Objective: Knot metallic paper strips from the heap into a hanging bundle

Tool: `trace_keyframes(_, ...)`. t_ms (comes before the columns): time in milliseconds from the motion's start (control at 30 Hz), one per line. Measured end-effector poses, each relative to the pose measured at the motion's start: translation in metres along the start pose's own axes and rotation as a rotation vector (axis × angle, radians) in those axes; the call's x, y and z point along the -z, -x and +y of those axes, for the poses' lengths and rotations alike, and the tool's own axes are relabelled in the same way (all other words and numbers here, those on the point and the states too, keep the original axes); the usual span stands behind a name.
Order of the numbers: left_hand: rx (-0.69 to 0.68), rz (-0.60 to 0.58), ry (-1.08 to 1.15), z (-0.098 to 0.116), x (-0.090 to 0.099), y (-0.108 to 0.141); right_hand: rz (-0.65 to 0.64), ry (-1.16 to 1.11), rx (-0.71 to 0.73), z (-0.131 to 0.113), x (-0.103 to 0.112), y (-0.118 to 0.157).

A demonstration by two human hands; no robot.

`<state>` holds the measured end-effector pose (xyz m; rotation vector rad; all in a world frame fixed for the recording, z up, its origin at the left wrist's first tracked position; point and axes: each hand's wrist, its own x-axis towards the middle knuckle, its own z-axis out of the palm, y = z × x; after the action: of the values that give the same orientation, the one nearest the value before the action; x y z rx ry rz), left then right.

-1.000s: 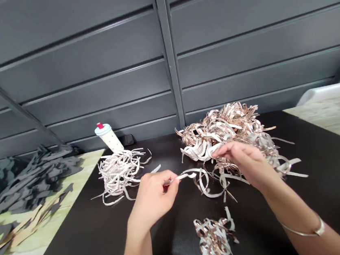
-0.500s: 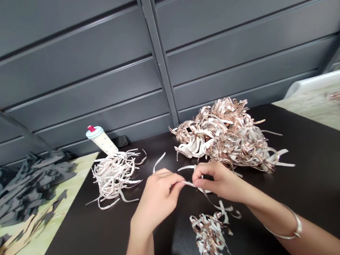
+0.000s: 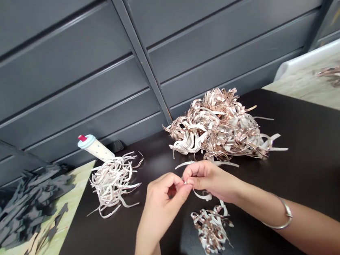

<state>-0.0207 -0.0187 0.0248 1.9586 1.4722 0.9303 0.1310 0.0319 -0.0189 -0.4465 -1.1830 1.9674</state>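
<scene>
Left hand [image 3: 161, 202], right hand [image 3: 213, 182] closer, mid-table

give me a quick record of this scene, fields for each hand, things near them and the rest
left hand: pinches a thin white and rose-gold strip in its fingertips
right hand: fingertips meet the same strip; silver bangle on the wrist
things: small tangled strip pile just below the hands; large rose-gold strip heap beyond them; whiter strip pile to the left
rest: dark tabletop; dotted bottle with blue cap; grey cut strips on a patterned board; slatted grey wall
</scene>
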Motion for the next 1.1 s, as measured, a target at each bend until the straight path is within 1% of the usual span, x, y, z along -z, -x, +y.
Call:
trace_keyframes(100,-0.044,-0.065,-0.026,0.003,0.005,0.003,-0.018,0.027,0.03,-0.003,-0.002,0.004)
trace_keyframes(167,-0.07,-0.087,-0.011,0.005,0.008,0.005,-0.039,0.031,0.046,-0.004,-0.003,0.006)
trace_keyframes(300,-0.077,-0.085,0.144,0.005,0.009,0.005,-0.091,-0.01,0.079,-0.006,-0.004,0.007)
trace_keyframes(367,-0.082,-0.067,0.278,0.004,0.008,0.005,-0.128,-0.044,0.117,-0.01,-0.003,0.008)
trace_keyframes(467,-0.098,0.017,0.476,0.0,0.009,0.005,-0.215,-0.065,0.183,-0.018,-0.001,0.01)
trace_keyframes(533,-0.111,0.063,0.507,-0.001,0.01,0.005,-0.242,-0.045,0.209,-0.022,0.001,0.012)
trace_keyframes(600,-0.141,0.088,0.413,-0.001,0.01,0.006,-0.187,0.017,0.227,-0.024,0.0,0.014)
trace_keyframes(700,-0.241,0.155,0.11,0.001,0.007,0.006,-0.044,0.171,0.276,-0.023,-0.004,0.016)
trace_keyframes(800,-0.401,0.21,-0.169,0.002,0.001,0.004,0.035,0.323,0.285,-0.02,-0.008,0.018)
trace_keyframes(900,-0.586,0.214,-0.315,-0.001,-0.004,0.003,0.121,0.522,0.315,-0.02,-0.01,0.02)
trace_keyframes(933,-0.629,0.213,-0.344,-0.002,-0.005,0.003,0.141,0.597,0.333,-0.021,-0.009,0.02)
trace_keyframes(1000,-0.675,0.21,-0.37,-0.003,-0.007,0.003,0.131,0.705,0.356,-0.024,-0.007,0.021)
trace_keyframes(1100,-0.667,0.193,-0.303,-0.001,-0.007,0.003,0.043,0.732,0.382,-0.029,-0.005,0.02)
